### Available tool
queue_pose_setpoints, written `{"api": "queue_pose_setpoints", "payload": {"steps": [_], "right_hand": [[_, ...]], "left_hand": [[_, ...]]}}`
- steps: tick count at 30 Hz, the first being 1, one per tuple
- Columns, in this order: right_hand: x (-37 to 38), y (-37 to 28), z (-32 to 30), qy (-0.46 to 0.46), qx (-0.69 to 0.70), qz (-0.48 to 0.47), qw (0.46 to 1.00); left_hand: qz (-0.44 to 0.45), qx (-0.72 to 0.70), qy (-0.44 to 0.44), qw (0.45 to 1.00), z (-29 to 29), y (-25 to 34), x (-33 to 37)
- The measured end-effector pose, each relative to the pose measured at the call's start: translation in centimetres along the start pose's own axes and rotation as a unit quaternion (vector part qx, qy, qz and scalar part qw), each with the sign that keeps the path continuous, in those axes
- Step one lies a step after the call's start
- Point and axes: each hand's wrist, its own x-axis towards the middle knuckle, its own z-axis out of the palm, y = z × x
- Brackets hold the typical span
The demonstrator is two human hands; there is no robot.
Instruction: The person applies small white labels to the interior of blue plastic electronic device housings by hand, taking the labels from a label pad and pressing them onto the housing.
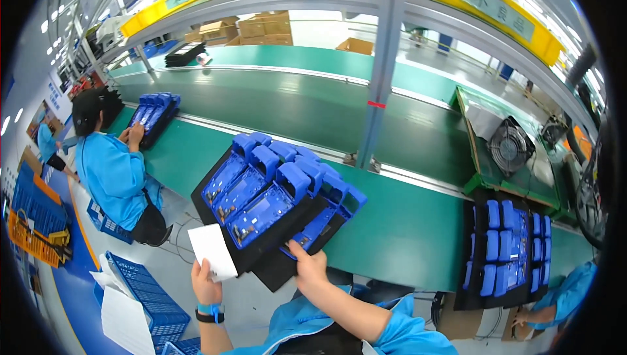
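In front of me two black trays (271,270), one partly over the other, lie tilted across the bench edge. They carry several blue plastic housings (261,208) with open box-shaped ends and small electronic parts inside. My left hand (205,284) pinches a white sheet (212,252) by its lower left side, close to the trays' near left corner. At the near edge of the lower tray my right hand (309,267) is closed, its fingertips beside a blue housing; the fingers beneath are hidden.
A green-topped bench (398,237) runs across, with a grey metal post (385,74) behind. Another loaded black tray (469,293) lies right, near a fan (512,145). A co-worker (117,172) works at left; another person's hand (522,322) shows lower right. Blue crates (147,296) stand lower left.
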Motion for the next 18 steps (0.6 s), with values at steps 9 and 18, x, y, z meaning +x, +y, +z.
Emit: {"api": "queue_pose_setpoints", "payload": {"steps": [9,18], "right_hand": [[-2.7,-13.1,-13.4,0.030,-0.152,-0.034,0.987],[-2.7,-21.0,-23.1,0.069,-0.249,-0.129,0.957]], "left_hand": [[-0.302,0.124,-0.346,0.880,2.6,-1.8,-7.1],[-0.318,0.160,-0.571,0.739,16.1,-2.7,-7.5]]}}
